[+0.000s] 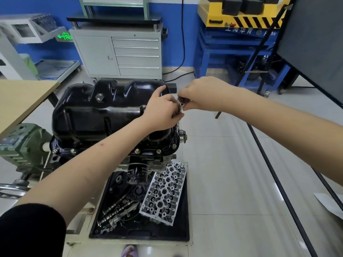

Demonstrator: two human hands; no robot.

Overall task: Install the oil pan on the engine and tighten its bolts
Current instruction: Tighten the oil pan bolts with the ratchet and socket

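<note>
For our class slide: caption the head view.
Both hands hold a ratchet tool beside the black oil pan.

Blue wall (172, 34), grey drawer cabinet (118, 52), pale tiled floor (232, 173).

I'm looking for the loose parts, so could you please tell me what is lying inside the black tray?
The tray holds a cylinder head, camshafts and a dark cover. The oil filter hangs over its far end; what lies beneath these parts is hidden.

One head-worn wide-angle view looks forward and down from close above the oil pan (111, 112), facing the wall behind it.
</note>
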